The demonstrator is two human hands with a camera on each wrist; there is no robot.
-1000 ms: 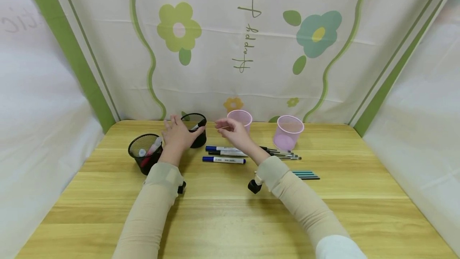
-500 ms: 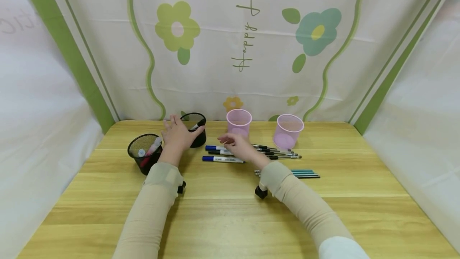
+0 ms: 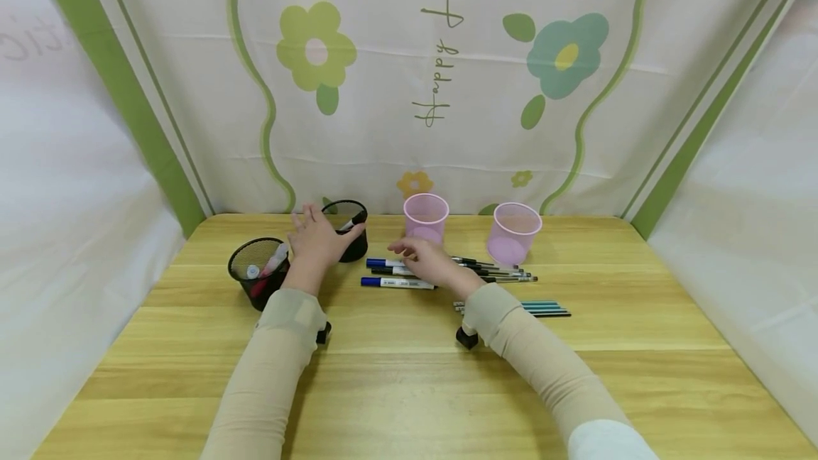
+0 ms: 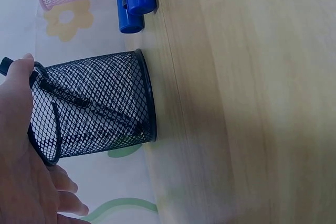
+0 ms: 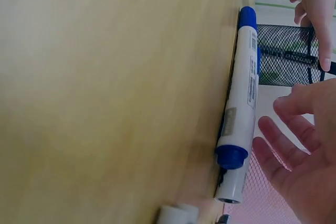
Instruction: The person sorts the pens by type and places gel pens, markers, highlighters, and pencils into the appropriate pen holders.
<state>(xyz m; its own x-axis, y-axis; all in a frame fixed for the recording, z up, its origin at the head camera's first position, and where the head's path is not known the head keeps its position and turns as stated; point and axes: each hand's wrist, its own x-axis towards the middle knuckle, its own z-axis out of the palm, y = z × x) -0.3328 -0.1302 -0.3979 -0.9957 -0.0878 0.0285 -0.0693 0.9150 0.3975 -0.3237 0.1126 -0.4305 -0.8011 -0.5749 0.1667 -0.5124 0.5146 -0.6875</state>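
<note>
My left hand [image 3: 316,240] spans the mouth of a black mesh pen holder [image 4: 94,106], thumb at the rim beside a black-capped marker [image 3: 353,221] leaning inside, fingers at the other side. My right hand [image 3: 423,259] hovers over the lying markers, fingers loosely bent and holding nothing; in the right wrist view its fingertips are apart from them. Nearest it are a white marker with blue ends [image 5: 241,87] and other markers partly hidden behind it. Black slim pens [image 3: 505,273] lie just right of the hand.
A second black mesh holder [image 3: 258,272] with several items stands at left. Two pink mesh cups stand at the back, one behind my right hand [image 3: 426,213] and one farther right [image 3: 513,233]. Teal and dark pencils [image 3: 540,309] lie at right on the wooden table [image 3: 396,396].
Over the past second my right hand has come down and back from in front of the pink cup to above the markers, then stayed nearly still. The left hand keeps its place.
</note>
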